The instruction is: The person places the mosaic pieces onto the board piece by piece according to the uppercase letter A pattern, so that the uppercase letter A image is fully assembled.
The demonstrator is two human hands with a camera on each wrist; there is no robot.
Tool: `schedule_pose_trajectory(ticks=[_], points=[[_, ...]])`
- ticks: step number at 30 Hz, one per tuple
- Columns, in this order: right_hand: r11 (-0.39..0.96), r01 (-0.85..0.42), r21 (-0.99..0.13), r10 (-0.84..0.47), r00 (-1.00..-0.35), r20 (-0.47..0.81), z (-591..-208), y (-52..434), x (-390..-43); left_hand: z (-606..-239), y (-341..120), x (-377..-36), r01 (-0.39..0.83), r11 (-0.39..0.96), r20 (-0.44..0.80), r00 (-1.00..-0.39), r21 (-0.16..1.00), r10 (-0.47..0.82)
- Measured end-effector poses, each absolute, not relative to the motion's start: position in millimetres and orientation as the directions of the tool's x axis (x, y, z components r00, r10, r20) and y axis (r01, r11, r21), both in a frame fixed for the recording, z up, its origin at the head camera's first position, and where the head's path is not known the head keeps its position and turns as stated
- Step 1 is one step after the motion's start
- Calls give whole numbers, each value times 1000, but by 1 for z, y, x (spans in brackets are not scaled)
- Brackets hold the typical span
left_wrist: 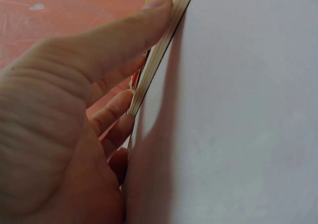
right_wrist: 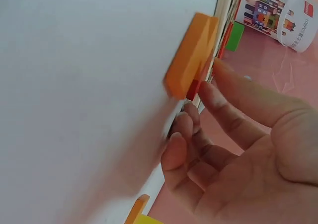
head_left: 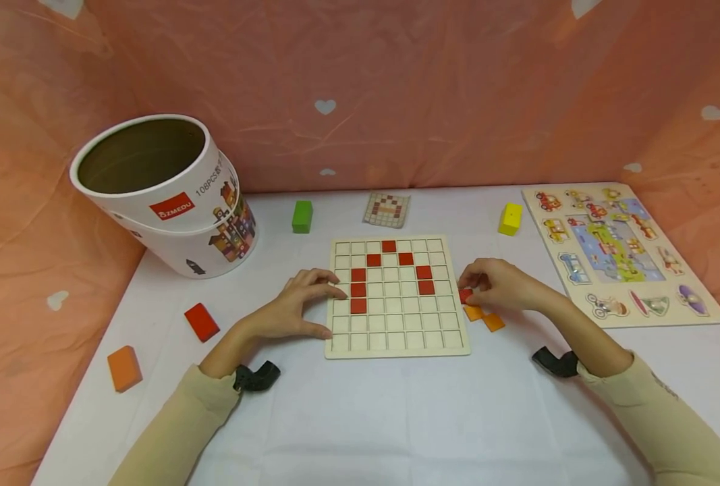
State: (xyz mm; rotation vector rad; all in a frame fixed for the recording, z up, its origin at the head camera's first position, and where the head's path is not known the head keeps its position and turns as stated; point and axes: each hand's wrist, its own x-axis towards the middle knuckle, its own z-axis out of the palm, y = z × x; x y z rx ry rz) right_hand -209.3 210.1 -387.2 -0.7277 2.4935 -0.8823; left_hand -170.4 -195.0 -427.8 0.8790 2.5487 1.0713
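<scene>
A square wooden grid board (head_left: 401,324) lies on the table, with several red square tiles set in an arch on its upper part. My left hand (head_left: 295,304) rests at the board's left side, thumb and fingertips spread along the edge; the left wrist view shows the thumb (left_wrist: 159,15) on the wooden rim. Beside the right edge, my right hand (head_left: 502,283) pinches a red tile (head_left: 465,295) between thumb and fingers. Two orange tiles (head_left: 493,322) lie just below that hand. In the right wrist view the red tile (right_wrist: 193,90) shows at the fingertips, partly hidden behind an orange tile (right_wrist: 191,60).
Behind the board lies a small pattern card (head_left: 386,210), between a green block (head_left: 302,217) and a yellow block (head_left: 510,219). A white bucket (head_left: 177,236) stands at back left, a picture puzzle (head_left: 615,256) at right. Red (head_left: 202,322) and orange (head_left: 124,368) blocks lie left.
</scene>
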Motion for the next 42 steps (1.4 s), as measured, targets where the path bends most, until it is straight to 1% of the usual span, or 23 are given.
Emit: schedule_pose_trajectory(ticks=[9,15,20,24,28,33,35,37,40,42], points=[[663,-333,-670,-580,-795,-179,-390,209,-206,-429,-195,-170,451,544,27,-786,707,617],[680,-339,-651,-576,-795,-188,-389,211,-205,-428,-195,-170,455,536,34,-783,711,621],[670,-344,-658,-591,-783,-194,-389,213,-205,-427,-195,-170,449,538,27,-785,714,619],[642,-336,-689,-610,-769,-194,-388,213,-206,-428,-195,-170,451,538,30,-785,712,619],[610,-355,-708,-636,-753,-169,-384,211,-208,-428,-195,-170,446,538,27,-787,715,617],[570,-389,-724,-648,-754,-106,-377,209,-211,-428,-195,-171,445,542,20,-786,713,618],[532,-367,-763,-642,-763,-81,-376,206,-211,-428,-195,-171,445,543,21,-786,712,618],[491,-313,-813,-629,-773,-82,-378,199,-210,-428,-195,-171,443,544,20,-788,712,616],[449,-205,-870,-601,-789,-125,-383,188,-208,-429,-195,-171,441,546,18,-789,712,614],[442,-154,-883,-588,-794,-155,-386,181,-207,-430,-195,-171,441,547,18,-789,712,614]])
